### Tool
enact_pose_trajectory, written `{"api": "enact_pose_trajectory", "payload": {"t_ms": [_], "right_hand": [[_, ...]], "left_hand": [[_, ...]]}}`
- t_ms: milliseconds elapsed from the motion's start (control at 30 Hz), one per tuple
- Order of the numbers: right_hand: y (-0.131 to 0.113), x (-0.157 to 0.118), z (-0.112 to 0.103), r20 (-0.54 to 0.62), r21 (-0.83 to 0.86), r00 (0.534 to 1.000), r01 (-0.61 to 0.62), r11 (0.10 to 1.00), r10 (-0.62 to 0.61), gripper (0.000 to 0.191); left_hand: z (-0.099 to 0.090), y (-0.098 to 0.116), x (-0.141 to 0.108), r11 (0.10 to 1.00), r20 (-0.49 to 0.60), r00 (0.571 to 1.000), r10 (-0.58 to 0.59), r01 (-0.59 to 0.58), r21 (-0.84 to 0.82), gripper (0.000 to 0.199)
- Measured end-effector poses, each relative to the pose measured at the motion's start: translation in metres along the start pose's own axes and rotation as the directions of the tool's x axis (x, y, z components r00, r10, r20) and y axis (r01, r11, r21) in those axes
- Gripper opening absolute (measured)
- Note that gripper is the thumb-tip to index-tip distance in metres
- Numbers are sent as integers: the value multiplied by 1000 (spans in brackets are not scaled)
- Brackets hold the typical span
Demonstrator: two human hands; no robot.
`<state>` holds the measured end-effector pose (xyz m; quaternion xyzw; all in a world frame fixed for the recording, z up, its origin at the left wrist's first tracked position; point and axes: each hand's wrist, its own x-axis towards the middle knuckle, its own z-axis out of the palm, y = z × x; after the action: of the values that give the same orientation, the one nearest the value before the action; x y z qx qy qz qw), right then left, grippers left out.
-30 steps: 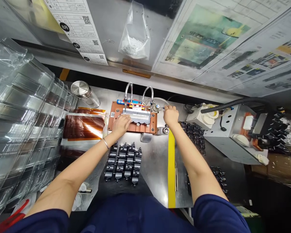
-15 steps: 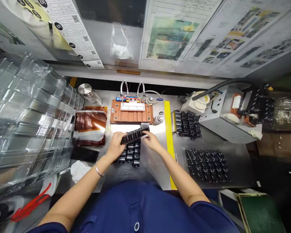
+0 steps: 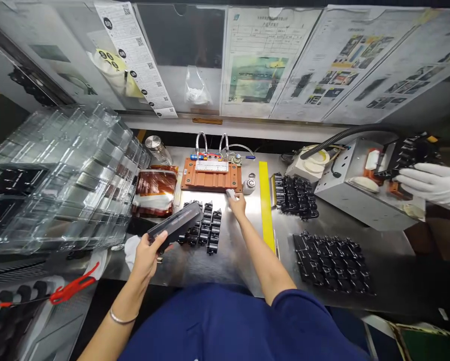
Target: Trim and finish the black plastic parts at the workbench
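Observation:
My left hand [image 3: 146, 254] is closed around the near end of a long black plastic part [image 3: 178, 221], held tilted over the bench with its smooth side up. Below and beside that part lie rows of ribbed black plastic parts [image 3: 212, 231]. My right hand [image 3: 237, 204] pinches a small white cloth [image 3: 230, 194] at the front right corner of an orange-brown fixture block [image 3: 212, 182]. A white perforated strip [image 3: 212, 166] sits on top of the block. Close to my right hand stands a small bottle with a metal top [image 3: 249, 184].
Clear plastic trays [image 3: 108, 150] are stacked at left, beside brown film sheets [image 3: 156, 191] and a glass jar [image 3: 158, 150]. Beyond the yellow tape [image 3: 264, 200] are more black parts [image 3: 332, 260] and a grey machine [image 3: 355, 185]. Another person's white-gloved hand [image 3: 431, 183] reaches to that machine.
My left hand has carried the black part left and towards me, away from my right hand. My right hand has moved to the fixture's corner with the cloth. A co-worker's gloved hand has appeared at right.

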<state>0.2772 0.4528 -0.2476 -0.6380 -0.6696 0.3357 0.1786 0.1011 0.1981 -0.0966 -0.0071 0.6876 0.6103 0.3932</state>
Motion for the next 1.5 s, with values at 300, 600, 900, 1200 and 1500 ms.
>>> {"api": "enact_pose_trajectory", "payload": {"t_ms": [300,600,900,1200,1500], "right_hand": [[52,-32,-29,276,-241,926,326,914,-257,24],[13,16,-78,-180,-373,956,150,916,-230,45],[-18,22,-102,-84,-370,985,107,923,-148,43],[-85,-127,-63,155,38,549,827,561,-821,37],[-91,-131,-62,171,113,547,815,568,-820,38]], "left_hand": [[-7,-22,-28,937,-10,968,-252,242,-251,16],[10,-16,-32,895,32,963,-266,260,-363,10],[16,-19,-38,940,178,973,-149,195,-281,13],[33,-20,-39,975,200,980,-21,65,-214,49],[30,-18,-46,991,181,983,37,-13,-131,55]]}}
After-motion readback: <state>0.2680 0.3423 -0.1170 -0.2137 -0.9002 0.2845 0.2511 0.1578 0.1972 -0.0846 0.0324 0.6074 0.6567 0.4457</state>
